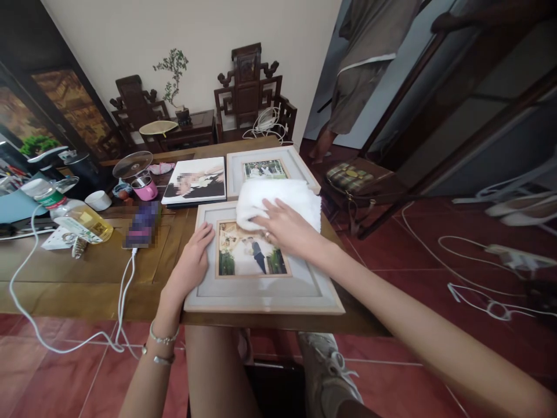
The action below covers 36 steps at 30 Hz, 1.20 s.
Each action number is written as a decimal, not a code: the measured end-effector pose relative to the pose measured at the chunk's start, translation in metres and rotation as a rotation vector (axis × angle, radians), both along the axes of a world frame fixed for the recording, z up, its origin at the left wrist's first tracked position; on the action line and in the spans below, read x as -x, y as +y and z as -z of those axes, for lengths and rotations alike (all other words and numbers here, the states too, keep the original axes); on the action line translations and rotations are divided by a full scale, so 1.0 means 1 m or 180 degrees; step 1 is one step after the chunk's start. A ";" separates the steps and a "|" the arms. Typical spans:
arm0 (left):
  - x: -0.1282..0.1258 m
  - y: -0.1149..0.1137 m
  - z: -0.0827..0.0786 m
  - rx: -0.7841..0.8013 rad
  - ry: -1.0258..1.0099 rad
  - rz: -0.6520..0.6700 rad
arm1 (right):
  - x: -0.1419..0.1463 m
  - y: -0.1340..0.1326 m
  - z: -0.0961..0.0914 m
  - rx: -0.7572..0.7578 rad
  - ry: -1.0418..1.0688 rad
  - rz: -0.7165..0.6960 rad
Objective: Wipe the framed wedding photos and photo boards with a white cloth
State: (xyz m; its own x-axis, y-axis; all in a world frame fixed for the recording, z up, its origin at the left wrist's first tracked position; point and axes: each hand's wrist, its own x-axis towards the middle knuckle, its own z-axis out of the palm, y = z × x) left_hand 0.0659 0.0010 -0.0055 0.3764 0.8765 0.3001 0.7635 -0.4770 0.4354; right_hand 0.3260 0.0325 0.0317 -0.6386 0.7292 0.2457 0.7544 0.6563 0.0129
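A framed photo (pixel 261 290) with a pale mat lies flat at the near edge of the wooden table (pixel 87 278). My left hand (pixel 191 261) rests flat on the frame's left side, fingers stretched out. My right hand (pixel 282 226) presses flat on a white towel (pixel 278 197) that lies over the frame's upper right part, fingers spread. Behind it lie a second framed photo (pixel 270 168) and a frameless photo print (pixel 195 180).
On the table's left are a phone (pixel 141 226) on a white cable (pixel 126 284), a bottle (pixel 73 212), a pink cup (pixel 145 188) and a small fan (pixel 133 164). Carved chairs (pixel 250 93) stand behind. Another person (pixel 361 69) stands at the back right. Cables (pixel 478 273) lie on the red floor.
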 end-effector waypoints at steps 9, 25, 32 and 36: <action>-0.001 0.000 0.002 -0.0027 -0.0080 -0.0006 | -0.028 -0.106 -0.052 0.1770 0.0315 -0.0734; 0.000 -0.002 -0.002 0.0090 -0.0098 0.0003 | -0.023 0.018 -0.013 -0.0452 -0.0224 0.0217; -0.003 -0.001 -0.002 0.0062 -0.0169 -0.0062 | -0.012 -0.036 -0.006 0.0172 -0.0528 0.0169; -0.003 -0.002 -0.001 0.0003 -0.0238 -0.0086 | -0.014 -0.097 -0.007 0.0347 -0.0399 -0.0120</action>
